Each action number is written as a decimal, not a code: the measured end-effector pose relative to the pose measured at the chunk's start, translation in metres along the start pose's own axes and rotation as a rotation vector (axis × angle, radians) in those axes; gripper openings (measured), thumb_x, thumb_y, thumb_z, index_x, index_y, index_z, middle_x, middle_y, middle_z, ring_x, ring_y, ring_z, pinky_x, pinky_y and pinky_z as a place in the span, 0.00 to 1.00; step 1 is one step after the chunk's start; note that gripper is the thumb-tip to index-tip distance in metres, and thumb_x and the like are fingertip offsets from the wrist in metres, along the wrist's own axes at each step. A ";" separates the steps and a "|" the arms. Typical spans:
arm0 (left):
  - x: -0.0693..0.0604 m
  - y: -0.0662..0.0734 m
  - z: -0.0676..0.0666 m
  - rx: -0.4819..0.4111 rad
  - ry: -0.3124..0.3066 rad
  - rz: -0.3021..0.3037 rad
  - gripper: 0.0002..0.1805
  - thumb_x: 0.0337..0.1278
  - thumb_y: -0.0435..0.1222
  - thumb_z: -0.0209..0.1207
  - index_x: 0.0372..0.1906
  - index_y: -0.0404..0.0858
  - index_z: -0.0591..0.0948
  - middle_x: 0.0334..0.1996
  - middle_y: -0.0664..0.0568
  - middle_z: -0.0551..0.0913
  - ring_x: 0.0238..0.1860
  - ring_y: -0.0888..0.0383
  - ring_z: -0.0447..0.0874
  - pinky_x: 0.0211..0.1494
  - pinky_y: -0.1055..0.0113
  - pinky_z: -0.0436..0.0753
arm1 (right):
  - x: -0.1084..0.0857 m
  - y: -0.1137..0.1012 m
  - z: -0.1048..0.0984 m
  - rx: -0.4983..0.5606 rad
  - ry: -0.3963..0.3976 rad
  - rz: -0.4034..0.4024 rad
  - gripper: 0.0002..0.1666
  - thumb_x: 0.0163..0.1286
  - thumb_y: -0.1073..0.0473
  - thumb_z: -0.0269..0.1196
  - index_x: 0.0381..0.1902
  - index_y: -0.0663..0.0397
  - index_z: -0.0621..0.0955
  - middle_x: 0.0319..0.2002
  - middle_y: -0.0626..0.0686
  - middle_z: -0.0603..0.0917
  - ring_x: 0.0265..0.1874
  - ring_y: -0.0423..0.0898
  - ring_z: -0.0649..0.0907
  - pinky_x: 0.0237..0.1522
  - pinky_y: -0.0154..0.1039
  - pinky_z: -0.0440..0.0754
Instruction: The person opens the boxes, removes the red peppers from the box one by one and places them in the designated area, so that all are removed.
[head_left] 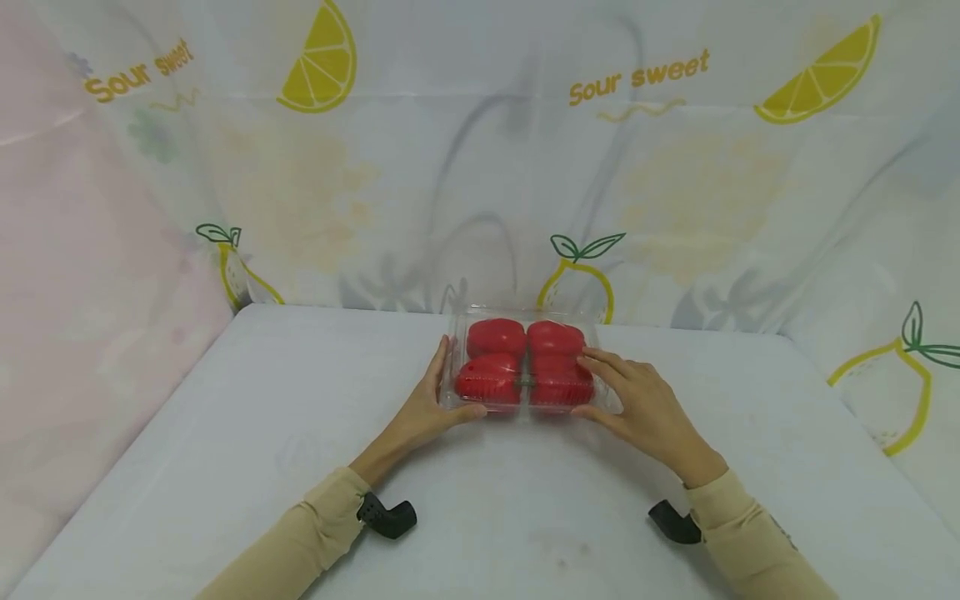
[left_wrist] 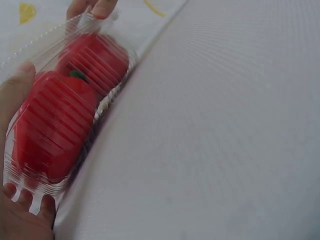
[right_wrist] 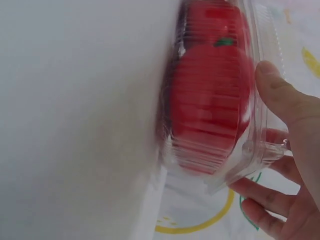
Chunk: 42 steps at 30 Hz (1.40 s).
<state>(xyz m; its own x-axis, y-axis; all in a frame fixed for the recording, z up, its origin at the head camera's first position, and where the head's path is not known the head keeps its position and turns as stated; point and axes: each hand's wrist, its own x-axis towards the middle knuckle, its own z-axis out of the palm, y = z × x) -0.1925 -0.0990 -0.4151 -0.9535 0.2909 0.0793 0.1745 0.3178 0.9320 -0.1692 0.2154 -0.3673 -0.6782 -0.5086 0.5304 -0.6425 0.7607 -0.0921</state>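
Note:
A clear plastic clamshell box [head_left: 526, 408] with ribbed walls sits near the back of the white table. Inside it are several glossy red peppers [head_left: 489, 377]; small green stems show through the plastic in both wrist views. The left hand [head_left: 424, 414] grips the box's left end, thumb at the front rim and fingers along the side; in the left wrist view its fingertips [left_wrist: 46, 206] touch the lower end wall. At the opposite end the right hand [head_left: 651, 408] holds the box, its thumb [right_wrist: 272, 82] on the rim and its other fingers around the side.
Behind the table [head_left: 300, 400] hangs a white curtain [head_left: 450, 150] printed with lemons and lettering. A pinkish cloth [head_left: 90, 292] hangs on the left. A black curved fitting [head_left: 390, 518] is at the left wrist and a similar one [head_left: 673, 523] at the right.

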 end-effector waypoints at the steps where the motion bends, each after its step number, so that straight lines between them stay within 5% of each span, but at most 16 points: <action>1: 0.000 0.000 0.000 0.002 0.000 -0.001 0.63 0.40 0.53 0.70 0.75 0.55 0.38 0.76 0.58 0.42 0.77 0.53 0.39 0.73 0.47 0.54 | 0.000 0.001 0.001 -0.001 0.008 -0.014 0.43 0.46 0.45 0.74 0.59 0.56 0.75 0.60 0.54 0.76 0.52 0.52 0.80 0.48 0.52 0.76; 15: 0.000 0.000 -0.001 -0.005 0.013 0.002 0.62 0.42 0.48 0.70 0.75 0.54 0.39 0.76 0.59 0.43 0.77 0.54 0.39 0.72 0.46 0.55 | 0.004 0.001 -0.001 -0.156 0.008 -0.200 0.37 0.53 0.43 0.69 0.55 0.61 0.77 0.55 0.60 0.80 0.39 0.54 0.84 0.38 0.46 0.82; 29: -0.005 0.007 -0.004 -0.010 0.014 -0.027 0.62 0.43 0.45 0.71 0.75 0.50 0.39 0.76 0.56 0.43 0.76 0.54 0.39 0.74 0.49 0.52 | 0.016 -0.010 -0.017 -0.335 -0.268 -0.256 0.37 0.57 0.51 0.69 0.61 0.59 0.71 0.58 0.63 0.77 0.41 0.51 0.86 0.38 0.46 0.82; 35: -0.014 0.031 -0.007 0.000 0.009 -0.030 0.60 0.45 0.43 0.70 0.75 0.43 0.40 0.76 0.51 0.42 0.76 0.50 0.39 0.74 0.48 0.52 | 0.018 -0.019 -0.017 -0.393 -0.259 -0.250 0.36 0.56 0.55 0.70 0.60 0.63 0.71 0.57 0.65 0.78 0.42 0.53 0.86 0.34 0.45 0.82; 42: -0.017 0.036 -0.005 -0.004 -0.007 -0.052 0.60 0.44 0.44 0.70 0.76 0.46 0.40 0.76 0.53 0.43 0.76 0.49 0.41 0.73 0.47 0.54 | 0.014 -0.025 -0.014 -0.472 -0.209 -0.263 0.34 0.54 0.58 0.71 0.57 0.64 0.73 0.54 0.65 0.80 0.37 0.52 0.87 0.27 0.42 0.81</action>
<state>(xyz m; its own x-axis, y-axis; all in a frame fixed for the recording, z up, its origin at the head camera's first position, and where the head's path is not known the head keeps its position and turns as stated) -0.1710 -0.0966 -0.3809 -0.9595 0.2805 0.0279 0.1233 0.3288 0.9363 -0.1578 0.1951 -0.3460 -0.6038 -0.7376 0.3022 -0.6033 0.6707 0.4315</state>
